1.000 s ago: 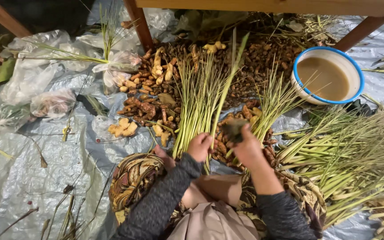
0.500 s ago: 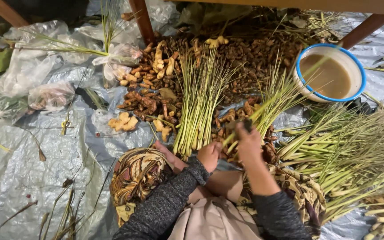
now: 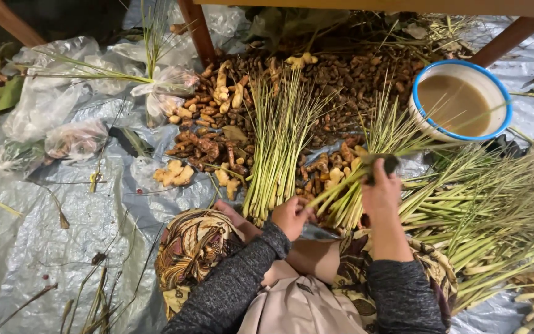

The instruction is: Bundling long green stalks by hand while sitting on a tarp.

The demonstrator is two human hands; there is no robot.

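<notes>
The left hand [image 3: 290, 214] pinches the thick base of a lemongrass stalk [image 3: 335, 188], which slants up to the right hand [image 3: 381, 188], closed around a dark-handled tool [image 3: 383, 164] (its blade hidden). Both hover just above the lemongrass bundle [image 3: 279, 145] lying on the grey tarp [image 3: 38, 235], near a blue-rimmed bowl [image 3: 461, 99] of brown liquid.

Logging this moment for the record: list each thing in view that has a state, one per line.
Left hand: closed on the stalk's base end.
Right hand: gripping a dark tool against the stalk.
Stalk: held slanted between both hands.
Bundle: lying fanned on the roots.
Bowl: upright, holding cloudy brown liquid.
Roots: loosely heaped on the tarp.
Bags: crumpled, lying on the tarp.
</notes>
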